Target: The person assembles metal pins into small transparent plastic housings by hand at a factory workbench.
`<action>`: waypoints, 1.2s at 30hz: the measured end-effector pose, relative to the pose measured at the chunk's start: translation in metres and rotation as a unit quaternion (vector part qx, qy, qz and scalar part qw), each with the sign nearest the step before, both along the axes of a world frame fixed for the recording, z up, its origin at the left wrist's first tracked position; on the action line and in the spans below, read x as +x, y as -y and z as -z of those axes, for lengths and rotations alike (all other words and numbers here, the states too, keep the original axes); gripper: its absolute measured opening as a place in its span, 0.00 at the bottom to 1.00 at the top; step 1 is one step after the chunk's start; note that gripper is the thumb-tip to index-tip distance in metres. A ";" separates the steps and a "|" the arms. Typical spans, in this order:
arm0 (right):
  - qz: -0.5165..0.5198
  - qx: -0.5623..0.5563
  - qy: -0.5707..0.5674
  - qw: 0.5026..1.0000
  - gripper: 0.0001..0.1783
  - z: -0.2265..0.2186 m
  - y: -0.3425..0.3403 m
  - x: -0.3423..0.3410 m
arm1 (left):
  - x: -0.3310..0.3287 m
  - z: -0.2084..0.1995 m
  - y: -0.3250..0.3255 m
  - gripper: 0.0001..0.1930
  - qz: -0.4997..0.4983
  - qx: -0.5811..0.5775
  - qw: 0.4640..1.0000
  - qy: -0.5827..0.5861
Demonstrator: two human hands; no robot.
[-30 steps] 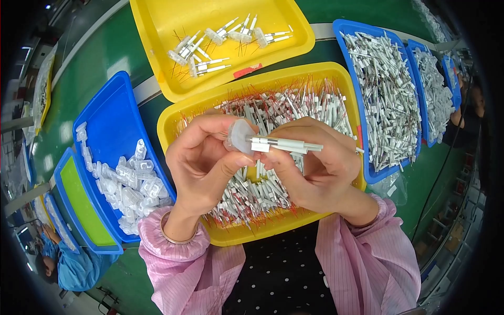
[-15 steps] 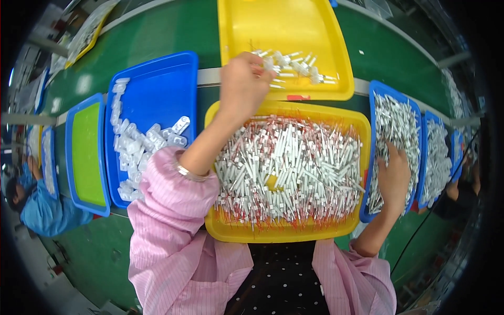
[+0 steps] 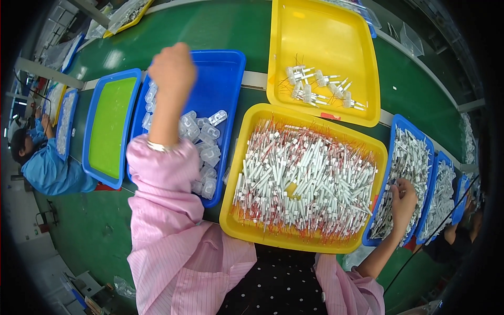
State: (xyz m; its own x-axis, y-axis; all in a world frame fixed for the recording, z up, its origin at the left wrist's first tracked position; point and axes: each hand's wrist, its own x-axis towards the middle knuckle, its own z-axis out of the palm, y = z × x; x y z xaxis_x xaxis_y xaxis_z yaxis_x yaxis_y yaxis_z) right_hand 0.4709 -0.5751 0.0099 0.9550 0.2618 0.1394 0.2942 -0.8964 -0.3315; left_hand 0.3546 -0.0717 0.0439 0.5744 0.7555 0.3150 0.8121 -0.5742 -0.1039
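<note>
Running across the view was a smooth green desk [image 3: 220, 31], its edges curved by the wide lens. A person's loose pink cloth sleeves [image 3: 163, 184], finely striped, reached in from below. Nearest the body sat a yellow plastic tray [image 3: 310, 243] with rounded corners, its floor thickly covered by slim white tubes [image 3: 310, 173] trailing thin red wires. Beyond it, a second yellow tray [image 3: 325, 42] was mostly bare and glossy. To the left lay a blue plastic tray [image 3: 218, 79], then a blue-rimmed tray with a flat lime-green base [image 3: 111, 126]. To the right, a narrower-looking blue tray [image 3: 371, 241] was heaped with thin, straight, whitish-grey rods [image 3: 409, 152].

The left grip [image 3: 173, 71], blurred, hung over the upper left part of the left blue tray; its fingers were hidden, so whether it grasped anything could not be told. The right grip [image 3: 402, 195] was at the rods, fingers bent and fingertips among or just above them; whether it pinched one could not be told.

Among the smaller things, a few clear-capped clusters [image 3: 310, 94] of white tubes lay in the far yellow tray, well apart from both grips. Translucent, rounded plastic caps [image 3: 209, 157] were piled below and beside the left grip.
</note>
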 end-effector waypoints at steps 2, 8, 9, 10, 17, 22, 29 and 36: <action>-0.046 -0.031 0.065 0.996 0.11 0.003 -0.008 -0.002 | -0.018 0.024 -0.056 0.08 -0.053 -0.003 0.998 -0.037; 0.003 -0.096 -0.039 0.995 0.19 0.000 -0.005 -0.001 | -0.047 0.057 -0.105 0.11 -0.001 -0.048 0.998 -0.042; 0.028 -0.045 -0.024 0.998 0.18 0.001 -0.003 -0.001 | -0.048 0.056 -0.101 0.11 0.012 -0.041 0.999 -0.020; 0.052 0.007 -0.008 0.999 0.18 0.001 -0.002 -0.002 | -0.048 0.053 -0.100 0.11 0.016 -0.042 0.999 -0.020; 0.109 0.166 -0.081 0.977 0.04 -0.016 0.033 0.009 | -0.045 0.015 -0.044 0.10 0.053 -0.137 0.979 0.143; 0.102 0.196 0.090 0.971 0.08 -0.052 0.005 -0.007 | -0.022 -0.013 0.054 0.04 0.271 -0.593 0.618 0.438; -0.152 0.598 -0.140 0.774 0.05 -0.087 -0.112 -0.049 | -0.005 -0.010 0.142 0.12 0.315 -0.768 0.416 0.372; -0.148 0.608 -0.304 0.719 0.10 -0.058 -0.141 -0.052 | 0.000 0.005 0.166 0.18 0.224 -0.850 0.344 0.329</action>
